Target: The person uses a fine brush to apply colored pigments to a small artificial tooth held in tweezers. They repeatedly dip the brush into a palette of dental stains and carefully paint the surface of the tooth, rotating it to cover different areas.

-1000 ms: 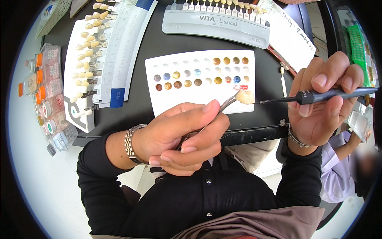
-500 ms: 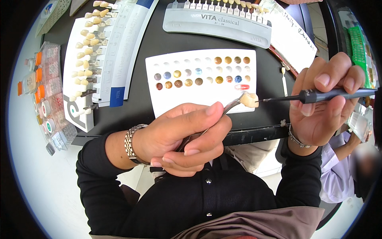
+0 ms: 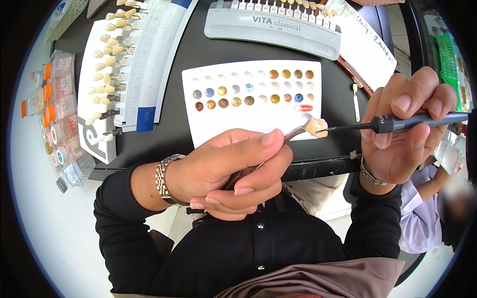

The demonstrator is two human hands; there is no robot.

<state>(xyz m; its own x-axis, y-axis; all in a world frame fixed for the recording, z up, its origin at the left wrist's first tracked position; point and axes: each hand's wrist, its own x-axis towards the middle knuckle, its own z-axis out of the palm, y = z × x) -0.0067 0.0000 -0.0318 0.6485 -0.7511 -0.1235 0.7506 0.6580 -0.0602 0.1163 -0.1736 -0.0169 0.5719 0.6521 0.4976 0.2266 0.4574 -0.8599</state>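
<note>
A cream-coloured dental crown (image 3: 316, 127) sits at the tip of metal tweezers (image 3: 294, 133), above the near edge of a white palette. My left hand (image 3: 238, 171) is closed round the tweezers, most of whose length its fingers hide. From the right, my right hand (image 3: 410, 116) grips a slim dark brush (image 3: 397, 122) between thumb and fingers. The brush's thin tip reaches the crown's right side and seems to touch it. Several rows of wells with brown, white, blue and gold stains fill the palette (image 3: 213, 123).
Behind the palette stands a grey tooth shade guide (image 3: 273, 32). A longer shade guide (image 3: 149, 74) lies at the left, beside small clear boxes (image 3: 64, 109). One loose shade tab (image 3: 355, 102) lies near my right hand. Another person (image 3: 422, 213) sits at the far right.
The crown has turned a little in the tweezers and moved slightly right. The brush tip has come closer, from beside the crown onto its right side.
</note>
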